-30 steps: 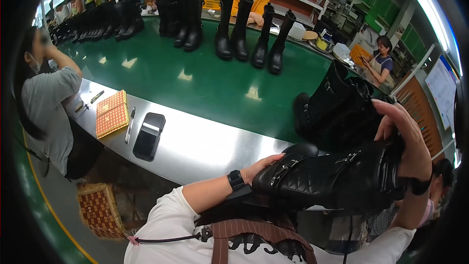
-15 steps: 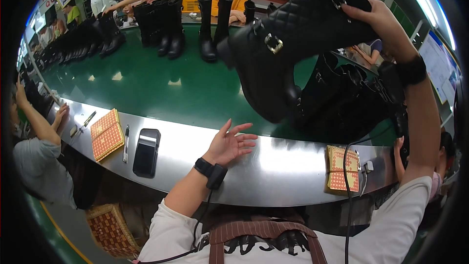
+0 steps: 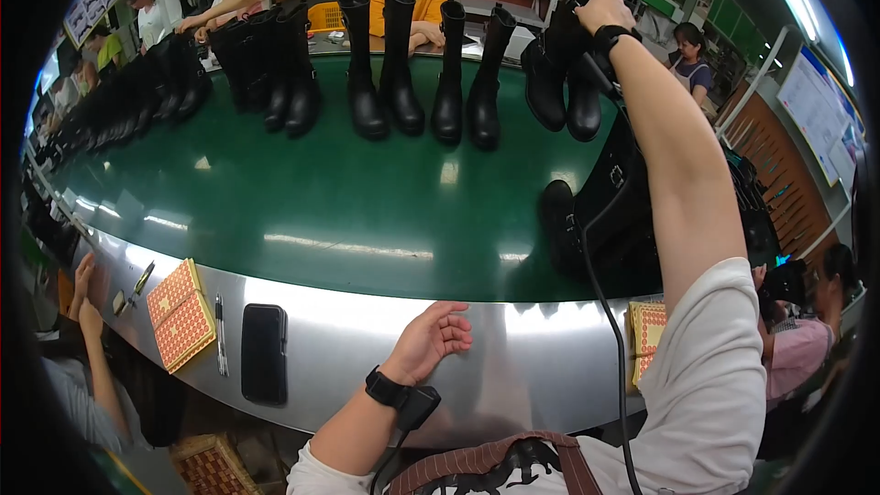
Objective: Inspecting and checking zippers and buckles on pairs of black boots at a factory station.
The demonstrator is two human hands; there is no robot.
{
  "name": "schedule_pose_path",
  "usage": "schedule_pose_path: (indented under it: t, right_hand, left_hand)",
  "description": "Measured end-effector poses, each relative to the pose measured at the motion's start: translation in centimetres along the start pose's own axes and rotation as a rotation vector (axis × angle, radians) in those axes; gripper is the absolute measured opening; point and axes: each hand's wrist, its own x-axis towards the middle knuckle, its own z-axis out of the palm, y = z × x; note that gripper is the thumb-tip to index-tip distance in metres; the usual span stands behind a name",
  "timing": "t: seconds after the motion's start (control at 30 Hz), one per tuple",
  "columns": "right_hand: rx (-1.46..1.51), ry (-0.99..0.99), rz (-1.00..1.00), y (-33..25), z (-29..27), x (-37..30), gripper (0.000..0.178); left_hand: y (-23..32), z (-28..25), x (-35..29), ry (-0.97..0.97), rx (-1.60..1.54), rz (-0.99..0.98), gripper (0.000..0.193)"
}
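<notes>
hd cam; L fisheye; dn/fwd; near hands; green tabletop beyond

"What moved?"
"The right hand has taken a pair of boots over beside the far row."
"Left hand?"
"Off the boots now, fingers more curled."

In front of you, the green surface carried black boots; the steel ledge nearest you held a phone, pen and patterned booklets.
</notes>
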Motion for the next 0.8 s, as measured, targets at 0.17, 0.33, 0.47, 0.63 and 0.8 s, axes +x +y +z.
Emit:
schedule_pose_path:
  t: [0.17, 0.33, 0.47, 0.63, 0.8]
  right_hand:
    - [-0.084, -0.226, 0.042, -0.5, 10.7, -1.7, 0.036]
    - [-0.020, -0.149, 0.118, 1.0, 14.6, -0.5, 0.043]
    - [0.019, -0.170, 0.009, 3.8, 15.8, 3.4, 0.063]
    - [0.224, -0.130, 0.043, 3.3, 17.1, 1.3, 0.083]
    - [-0.003, -0.142, -0.054, 2.5, 12.4, 2.5, 0.082]
  left_hand:
    - [0.3, 0.1, -0.4, 0.031, -0.023, -0.011, 0.031]
    - [0.4, 0.1, 0.1, 0.045, -0.057, -0.054, 0.031]
    - [0.7, 0.6, 0.1, 0.029, -0.030, -0.049, 0.030]
    - [0.7, 0.2, 0.0, 0.029, -0.024, -0.040, 0.028]
    - [0.6, 0.2, 0.3, -0.016, -0.012, -0.040, 0.029]
